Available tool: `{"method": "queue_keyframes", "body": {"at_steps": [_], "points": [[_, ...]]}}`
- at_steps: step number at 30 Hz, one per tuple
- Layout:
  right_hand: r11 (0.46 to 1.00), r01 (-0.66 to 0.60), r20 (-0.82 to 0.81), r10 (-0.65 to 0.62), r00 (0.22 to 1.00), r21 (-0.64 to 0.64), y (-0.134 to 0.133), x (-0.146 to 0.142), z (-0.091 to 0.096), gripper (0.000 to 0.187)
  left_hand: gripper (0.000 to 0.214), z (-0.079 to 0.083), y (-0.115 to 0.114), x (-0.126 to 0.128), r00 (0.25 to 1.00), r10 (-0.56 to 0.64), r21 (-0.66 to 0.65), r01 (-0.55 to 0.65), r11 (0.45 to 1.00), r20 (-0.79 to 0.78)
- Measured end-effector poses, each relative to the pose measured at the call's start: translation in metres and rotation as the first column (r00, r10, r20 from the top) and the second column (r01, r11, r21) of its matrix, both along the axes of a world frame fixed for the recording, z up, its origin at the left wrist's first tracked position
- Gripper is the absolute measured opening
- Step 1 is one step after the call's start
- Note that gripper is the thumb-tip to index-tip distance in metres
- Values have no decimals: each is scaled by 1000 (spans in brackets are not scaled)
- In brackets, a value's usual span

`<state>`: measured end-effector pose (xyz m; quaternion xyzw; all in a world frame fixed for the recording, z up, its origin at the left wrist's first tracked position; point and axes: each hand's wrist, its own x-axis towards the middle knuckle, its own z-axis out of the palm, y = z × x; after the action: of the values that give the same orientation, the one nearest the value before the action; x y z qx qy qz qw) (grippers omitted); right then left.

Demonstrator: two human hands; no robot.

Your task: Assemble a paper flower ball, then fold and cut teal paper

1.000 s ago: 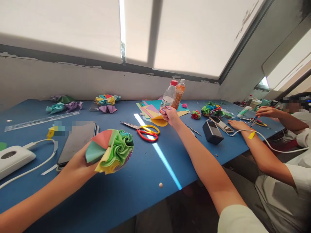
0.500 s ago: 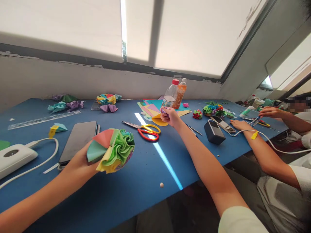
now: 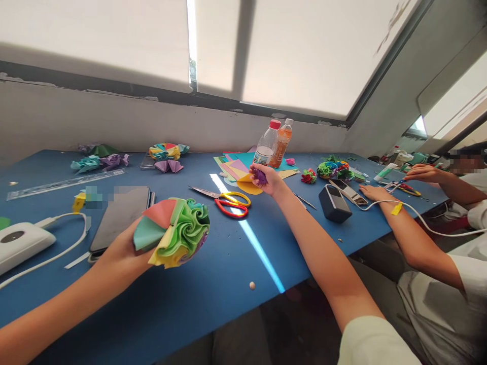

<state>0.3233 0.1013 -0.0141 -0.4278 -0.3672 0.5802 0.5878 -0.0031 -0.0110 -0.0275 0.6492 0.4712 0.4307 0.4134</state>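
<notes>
My left hand (image 3: pixel 129 248) is closed around a folded paper flower ball (image 3: pixel 182 230), mostly green swirls with red, teal and yellow sections. The ball is held above the table's near left part; most of my left fingers are hidden behind it. My right hand (image 3: pixel 269 180) reaches to the back middle, closed on a small purple object (image 3: pixel 260 176) whose kind I cannot make out. It is over a stack of coloured paper (image 3: pixel 249 187) and in front of a clear bottle with a red cap (image 3: pixel 266 142). Scissors (image 3: pixel 230 203) with red and yellow handles lie between my hands.
At left lie a dark phone (image 3: pixel 122 218), a white power bank (image 3: pixel 25 246) with cable, and a clear ruler (image 3: pixel 64 185). More paper pieces (image 3: pixel 167 152) sit along the back. At right, a black box (image 3: pixel 335 204) stands near a co-worker's hands (image 3: pixel 424 173) holding scissors.
My right hand has turned slightly, so more of the purple object shows. My left hand keeps the paper flower ball almost in place. The whole view has shifted a little.
</notes>
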Motion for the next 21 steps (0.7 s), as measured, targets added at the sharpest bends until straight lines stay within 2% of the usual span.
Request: {"method": "queue_keyframes", "body": {"at_steps": [2, 4, 13, 21], "points": [[1000, 29, -13, -29, 999, 6, 1, 0, 0, 12, 79, 2, 1, 0, 993, -37, -89, 48, 995, 115], [1000, 27, -23, -26, 999, 11, 2, 0, 0, 18, 75, 3, 2, -1, 986, -42, -131, 64, 989, 160], [999, 8, -18, -7, 1000, 45, -5, -3, 6, 61, 76, 5, 0, 0, 981, -27, -147, 55, 988, 191], [997, 14, 7, -14, 1000, 81, -9, 0, 11, 68, 78, 4, 1, -1, 984, -24, -135, 48, 990, 175]]}}
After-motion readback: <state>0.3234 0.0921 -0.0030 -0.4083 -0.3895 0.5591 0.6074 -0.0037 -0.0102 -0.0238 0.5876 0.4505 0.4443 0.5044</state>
